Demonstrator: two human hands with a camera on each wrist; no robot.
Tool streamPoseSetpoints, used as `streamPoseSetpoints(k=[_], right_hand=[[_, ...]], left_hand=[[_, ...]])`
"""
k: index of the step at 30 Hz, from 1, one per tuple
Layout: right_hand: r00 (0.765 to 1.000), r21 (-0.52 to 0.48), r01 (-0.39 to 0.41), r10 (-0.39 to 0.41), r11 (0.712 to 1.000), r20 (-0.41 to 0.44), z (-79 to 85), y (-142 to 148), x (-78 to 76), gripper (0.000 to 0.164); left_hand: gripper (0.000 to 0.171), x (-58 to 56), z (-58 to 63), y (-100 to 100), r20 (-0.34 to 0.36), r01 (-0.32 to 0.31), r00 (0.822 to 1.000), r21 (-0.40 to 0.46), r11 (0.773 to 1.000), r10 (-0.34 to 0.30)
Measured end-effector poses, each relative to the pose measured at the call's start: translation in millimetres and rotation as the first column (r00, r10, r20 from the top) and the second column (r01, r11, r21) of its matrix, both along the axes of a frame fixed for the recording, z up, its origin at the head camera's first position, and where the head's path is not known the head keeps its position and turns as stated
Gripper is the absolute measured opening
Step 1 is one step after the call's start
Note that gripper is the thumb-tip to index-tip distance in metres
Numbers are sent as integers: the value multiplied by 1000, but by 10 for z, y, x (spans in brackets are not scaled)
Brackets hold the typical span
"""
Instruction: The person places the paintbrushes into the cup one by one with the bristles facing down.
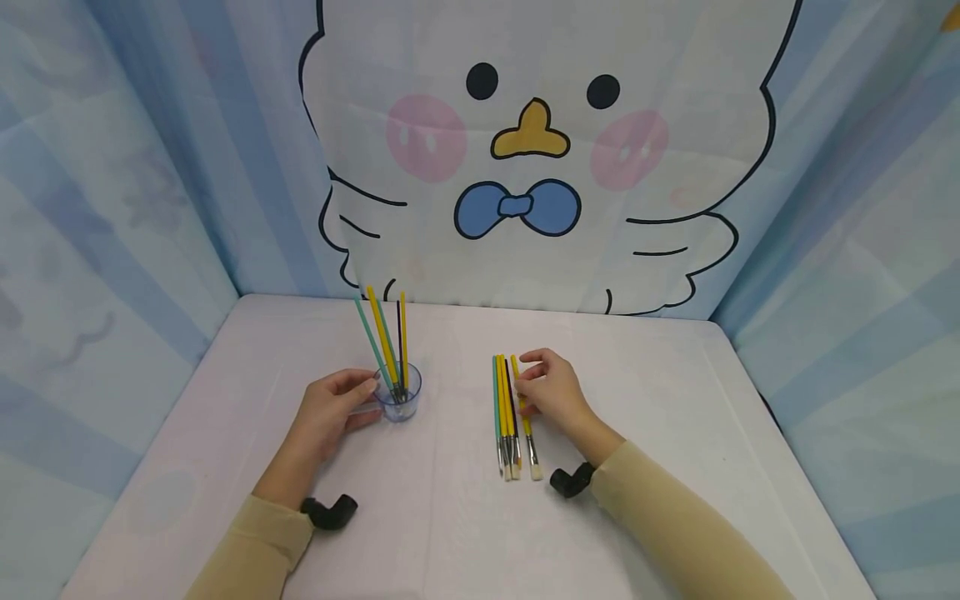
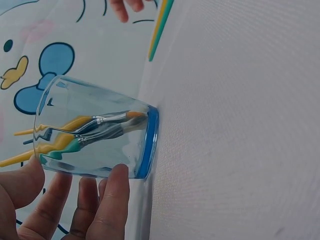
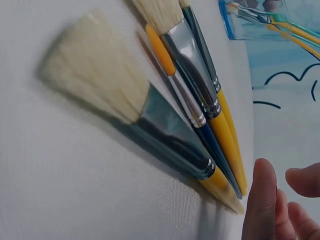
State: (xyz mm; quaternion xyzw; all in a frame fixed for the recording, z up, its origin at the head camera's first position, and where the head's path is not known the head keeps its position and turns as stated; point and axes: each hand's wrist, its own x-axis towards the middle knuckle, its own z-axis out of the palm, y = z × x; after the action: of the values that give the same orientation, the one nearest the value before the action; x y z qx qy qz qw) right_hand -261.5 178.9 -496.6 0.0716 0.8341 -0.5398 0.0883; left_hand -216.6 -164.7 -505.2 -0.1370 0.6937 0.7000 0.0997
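Note:
A clear cup with a bluish base (image 1: 400,410) stands on the table, holding several paintbrushes (image 2: 107,131), bristles down, with teal, yellow and dark handles. My left hand (image 1: 333,408) is at the cup's left side, thumb tip by the rim and fingers extended along the wall. To the right, a row of paintbrushes (image 1: 507,408) lies side by side, bristles toward me. One yellow flat paintbrush (image 3: 175,142) lies slightly apart on the row's right. Over its handle end is my right hand (image 1: 551,392), thumb and fingers apart in the right wrist view, nothing between them.
The white table (image 1: 435,517) runs back to a curtain (image 1: 517,267) printed with a cartoon face and bow tie. Blue-and-white curtains (image 1: 862,275) enclose both sides. Black pieces (image 1: 330,512) sit at both wrists, close over the tabletop.

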Motion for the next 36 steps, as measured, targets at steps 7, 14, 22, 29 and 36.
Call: streamPoseSetpoints(k=[7, 14, 22, 29, 36], right_hand=[[999, 66, -14, 11, 998, 53, 36, 70, -19, 49], [997, 137, -31, 22, 990, 67, 21, 88, -43, 47], [994, 201, -69, 52, 977, 92, -24, 76, -72, 48], [994, 326, -92, 66, 941, 90, -51, 33, -102, 47], [992, 405, -111, 74, 908, 106, -54, -3, -136, 44]], left_hand=[[40, -4, -1, 0, 7, -2, 1000, -3, 1000, 2], [40, -1, -1, -2, 3, -2, 1000, -4, 1000, 2], [39, 2, 3, 5, -1, -4, 1000, -2, 1000, 4], [40, 1, -5, 1, -3, -2, 1000, -5, 1000, 2], [40, 6, -3, 3, -8, -3, 1000, -1, 1000, 3]])
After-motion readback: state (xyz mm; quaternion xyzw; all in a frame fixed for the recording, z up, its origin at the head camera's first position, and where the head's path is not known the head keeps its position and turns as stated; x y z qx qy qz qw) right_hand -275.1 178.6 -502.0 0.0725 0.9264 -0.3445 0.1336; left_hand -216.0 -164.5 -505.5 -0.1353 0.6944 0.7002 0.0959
